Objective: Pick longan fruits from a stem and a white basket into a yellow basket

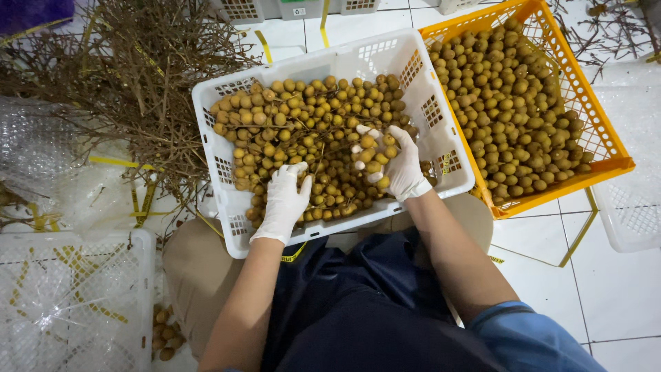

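You are in the middle of stripping fruit from its stems. Your right hand (399, 165), gloved in white, is closed around a small cluster of longans (375, 162), holding it up just above the heap in the white crate (441, 124) that rests across your knees. Your left hand (286, 200), also gloved, lies on the pile near the crate's front wall, fingers curled into the fruit; whether it has actually pinched a stem or only rests there cannot be told from this view.

The white crate holds fruit that is mostly on thin twigs. The orange crate (592, 117) to your right, touching the white one, holds loose fruit with hardly any stems. A big heap of bare twigs (138, 76) lies on the floor to your left.

By the look of it, the next move calls for steadying the stem with your left hand while your right plucks each fruit free without tearing the skin. Then the loose fruit belongs in the orange crate and the bare twig on the heap.
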